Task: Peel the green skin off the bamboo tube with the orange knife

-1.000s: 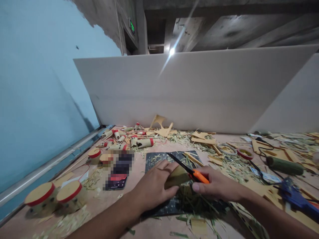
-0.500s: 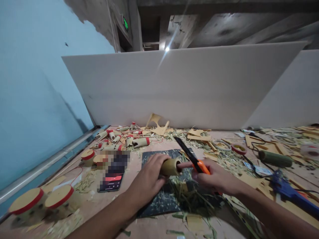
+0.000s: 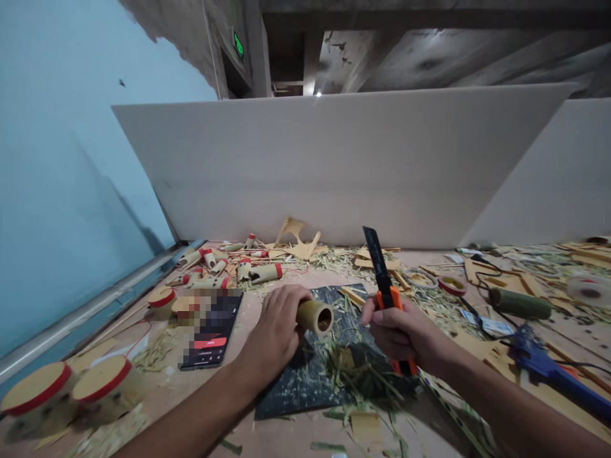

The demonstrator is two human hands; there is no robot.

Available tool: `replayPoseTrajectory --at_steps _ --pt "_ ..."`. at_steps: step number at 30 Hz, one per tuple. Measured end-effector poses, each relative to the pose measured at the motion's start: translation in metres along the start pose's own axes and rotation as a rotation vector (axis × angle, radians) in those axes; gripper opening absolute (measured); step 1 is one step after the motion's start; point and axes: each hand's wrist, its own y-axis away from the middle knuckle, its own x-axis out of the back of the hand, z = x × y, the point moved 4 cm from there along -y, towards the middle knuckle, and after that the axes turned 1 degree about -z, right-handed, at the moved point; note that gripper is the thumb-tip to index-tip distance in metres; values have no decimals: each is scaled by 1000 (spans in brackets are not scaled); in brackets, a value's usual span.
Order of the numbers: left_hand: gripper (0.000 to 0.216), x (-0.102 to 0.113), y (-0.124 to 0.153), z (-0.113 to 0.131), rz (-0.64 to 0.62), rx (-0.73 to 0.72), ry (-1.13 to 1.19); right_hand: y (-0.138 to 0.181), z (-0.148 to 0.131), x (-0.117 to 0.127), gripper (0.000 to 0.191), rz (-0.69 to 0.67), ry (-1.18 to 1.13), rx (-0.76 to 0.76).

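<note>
My left hand (image 3: 281, 324) is closed around a short bamboo tube (image 3: 312, 316), its hollow end turned to the right. The tube lies sideways over a dark, scratched cutting mat (image 3: 296, 394). To the right, my right hand (image 3: 405, 327) grips an orange and black utility knife (image 3: 387, 289), its dark blade pointing up and away. The knife is apart from the tube. Green and pale shavings (image 3: 363, 375) are heaped on the mat between and below my hands.
A phone (image 3: 210, 337) lies left of the mat. Drum-like bamboo pieces with red rims (image 3: 102, 381) stand at the left front. Small red-banded bamboo tubes (image 3: 265, 273) lie behind. At right are a blue glue gun (image 3: 539, 356), a green bamboo piece (image 3: 520, 303) and tape rolls (image 3: 451, 285). A white panel (image 3: 334, 172) stands behind.
My right hand has drawn back from the tube's opening, where its finger was, and the knife now points more upright. The tube has turned so its open end faces me more.
</note>
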Motion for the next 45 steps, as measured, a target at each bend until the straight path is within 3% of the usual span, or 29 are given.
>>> replayPoseTrajectory --at_steps 6,10,14,17,20,24,30,38,45 --pt "42 -1 1 2 -20 87 182 -13 17 1 29 149 145 -114" --pt "56 -9 5 1 -91 354 521 -14 23 0 36 199 349 -97" --pt "54 -27 9 0 -183 633 1101 -12 20 1 44 199 557 67" --pt "51 -35 12 -3 -130 759 1271 -7 13 -1 38 219 840 263" --pt "53 -37 12 -5 -133 746 1237 -5 12 -3 33 168 992 299" --pt "55 -36 13 -5 -189 725 1208 -5 15 -1 52 114 1028 249" --pt "54 -35 15 -8 -192 822 1155 -6 15 2 53 54 1060 317" --pt "53 -39 15 -8 -194 662 1094 -3 26 -13 55 -104 1102 273" --pt "50 -44 13 -10 -123 617 1005 -1 30 -15 54 -21 1377 344"
